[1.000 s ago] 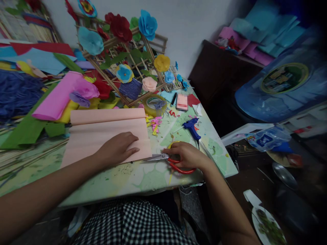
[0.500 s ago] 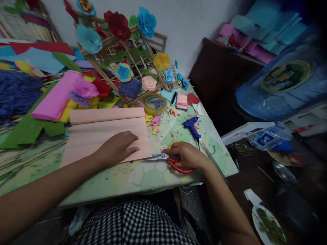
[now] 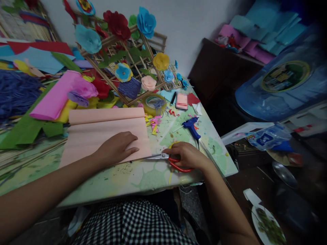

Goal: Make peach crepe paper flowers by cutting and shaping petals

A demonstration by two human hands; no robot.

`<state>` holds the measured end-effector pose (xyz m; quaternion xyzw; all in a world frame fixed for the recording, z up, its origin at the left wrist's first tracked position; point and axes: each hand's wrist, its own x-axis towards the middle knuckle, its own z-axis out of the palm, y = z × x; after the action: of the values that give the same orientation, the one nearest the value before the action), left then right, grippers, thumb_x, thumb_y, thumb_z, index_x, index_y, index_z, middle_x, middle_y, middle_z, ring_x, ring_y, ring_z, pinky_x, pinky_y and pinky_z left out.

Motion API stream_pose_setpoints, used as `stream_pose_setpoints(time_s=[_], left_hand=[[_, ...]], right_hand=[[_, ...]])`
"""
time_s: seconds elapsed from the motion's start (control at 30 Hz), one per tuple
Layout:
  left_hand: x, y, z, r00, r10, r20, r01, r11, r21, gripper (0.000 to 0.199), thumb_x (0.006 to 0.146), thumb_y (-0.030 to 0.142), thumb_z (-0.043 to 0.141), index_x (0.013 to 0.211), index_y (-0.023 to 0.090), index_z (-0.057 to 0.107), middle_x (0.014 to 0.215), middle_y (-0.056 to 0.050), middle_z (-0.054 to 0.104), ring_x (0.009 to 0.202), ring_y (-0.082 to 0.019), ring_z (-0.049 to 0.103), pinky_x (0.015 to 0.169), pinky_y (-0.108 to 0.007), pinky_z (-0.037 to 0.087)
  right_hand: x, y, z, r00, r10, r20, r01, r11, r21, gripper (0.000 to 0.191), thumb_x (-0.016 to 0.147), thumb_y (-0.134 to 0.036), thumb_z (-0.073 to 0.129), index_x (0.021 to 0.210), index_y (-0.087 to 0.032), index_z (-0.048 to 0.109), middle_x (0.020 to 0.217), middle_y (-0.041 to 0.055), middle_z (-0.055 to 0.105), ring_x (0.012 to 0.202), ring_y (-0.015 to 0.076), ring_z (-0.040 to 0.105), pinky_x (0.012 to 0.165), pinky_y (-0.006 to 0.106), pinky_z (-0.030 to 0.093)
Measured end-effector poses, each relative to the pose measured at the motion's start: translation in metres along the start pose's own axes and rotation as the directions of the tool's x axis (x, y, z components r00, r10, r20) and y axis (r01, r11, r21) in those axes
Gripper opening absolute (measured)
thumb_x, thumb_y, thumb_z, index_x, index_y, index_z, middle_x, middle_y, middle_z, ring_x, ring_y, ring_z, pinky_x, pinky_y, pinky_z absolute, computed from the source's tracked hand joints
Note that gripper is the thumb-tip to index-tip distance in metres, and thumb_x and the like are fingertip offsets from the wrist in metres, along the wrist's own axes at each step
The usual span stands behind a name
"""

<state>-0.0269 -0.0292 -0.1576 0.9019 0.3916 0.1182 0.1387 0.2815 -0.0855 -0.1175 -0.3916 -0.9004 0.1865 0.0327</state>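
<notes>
Left hand (image 3: 117, 146), fingers slightly parted, presses peach paper (image 3: 84, 136) flat; right hand (image 3: 187, 154) curls round scissors (image 3: 165, 156) at its near-right corner — cutting calls for steady paper.

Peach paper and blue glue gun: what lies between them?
In the head view, pink and yellow scraps lie between the peach paper and glue gun, nearer the paper.

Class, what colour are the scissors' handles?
The scissors' handles are red, seen best in the head view.
</notes>
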Motion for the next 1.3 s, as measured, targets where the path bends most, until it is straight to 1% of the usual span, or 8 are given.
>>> stream_pose_setpoints(time_s=[0.17,0.3,0.5,0.73,0.83,0.97,1.1,1.3], left_hand=[[0.000,0.000,0.000,1.000,-0.002,-0.001,0.002,1.000,-0.007,0.046,0.089,0.051,0.044,0.111,0.015,0.059,0.103,-0.013,0.064,0.097,-0.028,0.059,0.086,-0.042,0.046],[0.001,0.000,0.000,1.000,0.006,0.004,-0.006,1.000,0.009,0.046,0.090,0.050,0.044,0.112,0.013,0.059,0.103,-0.014,0.064,0.096,-0.028,0.059,0.086,-0.041,0.046],[0.000,0.000,0.001,1.000,-0.006,-0.017,0.005,1.000,-0.022,0.044,0.088,0.051,0.045,0.110,0.016,0.060,0.104,-0.013,0.065,0.098,-0.028,0.060,0.086,-0.042,0.046],[0.000,-0.001,0.001,1.000,-0.008,-0.017,0.008,0.999,-0.032,0.044,0.089,0.051,0.045,0.110,0.016,0.060,0.103,-0.013,0.065,0.097,-0.028,0.059,0.086,-0.043,0.046],[0.000,0.000,0.001,1.000,-0.005,-0.005,0.005,1.000,-0.006,0.044,0.089,0.050,0.045,0.111,0.015,0.059,0.104,-0.013,0.064,0.098,-0.028,0.059,0.087,-0.043,0.046],[0.001,0.001,0.000,1.000,0.004,-0.001,-0.004,1.000,0.019,0.044,0.091,0.049,0.044,0.111,0.013,0.058,0.104,-0.014,0.064,0.098,-0.027,0.059,0.087,-0.041,0.046],[0.001,0.001,0.000,1.000,0.006,-0.009,-0.006,1.000,0.003,0.043,0.090,0.050,0.045,0.110,0.014,0.059,0.103,-0.013,0.064,0.098,-0.028,0.059,0.086,-0.041,0.046],[0.000,0.002,0.000,1.000,0.004,-0.015,-0.004,1.000,0.002,0.043,0.090,0.049,0.045,0.110,0.014,0.059,0.103,-0.013,0.064,0.097,-0.027,0.059,0.086,-0.041,0.046]], right_hand=[[0.007,-0.009,-0.005,1.000,-0.008,0.002,0.008,1.000,-0.020,0.044,0.082,-0.031,0.063,0.126,-0.025,0.058,0.091,0.0059,0.063,0.082,0.0192,0.054,0.072,0.028,0.037],[0.013,-0.011,-0.007,1.000,-0.026,0.011,0.027,0.999,-0.037,0.043,0.084,-0.034,0.061,0.125,-0.025,0.059,0.092,0.0064,0.063,0.083,0.0196,0.055,0.072,0.028,0.036],[0.013,-0.008,-0.004,0.998,-0.044,0.032,0.046,0.998,-0.040,0.041,0.084,-0.033,0.062,0.124,-0.025,0.060,0.090,0.0053,0.064,0.080,0.0179,0.055,0.068,0.026,0.034],[0.007,-0.008,0.000,0.999,-0.034,0.017,0.035,0.997,-0.063,0.033,0.085,-0.030,0.059,0.118,-0.027,0.062,0.082,0.0022,0.063,0.073,0.0157,0.054,0.065,0.026,0.032],[0.007,-0.009,0.000,0.999,-0.031,0.016,0.032,0.997,-0.067,0.036,0.085,-0.031,0.059,0.120,-0.026,0.061,0.085,0.0031,0.063,0.076,0.0165,0.054,0.068,0.027,0.033],[0.009,-0.013,-0.003,0.999,-0.035,0.019,0.036,0.997,-0.071,0.044,0.083,-0.036,0.061,0.125,-0.026,0.058,0.088,0.0044,0.063,0.081,0.0190,0.055,0.070,0.028,0.035],[0.018,-0.018,-0.006,0.999,-0.038,0.028,0.040,0.994,-0.103,0.045,0.082,-0.037,0.062,0.126,-0.027,0.057,0.091,0.0053,0.063,0.081,0.0195,0.055,0.067,0.028,0.033],[0.031,-0.023,-0.007,0.997,-0.071,0.038,0.076,0.987,-0.144,0.046,0.080,-0.040,0.064,0.124,-0.026,0.059,0.089,0.0050,0.064,0.078,0.0185,0.054,0.064,0.027,0.030]])
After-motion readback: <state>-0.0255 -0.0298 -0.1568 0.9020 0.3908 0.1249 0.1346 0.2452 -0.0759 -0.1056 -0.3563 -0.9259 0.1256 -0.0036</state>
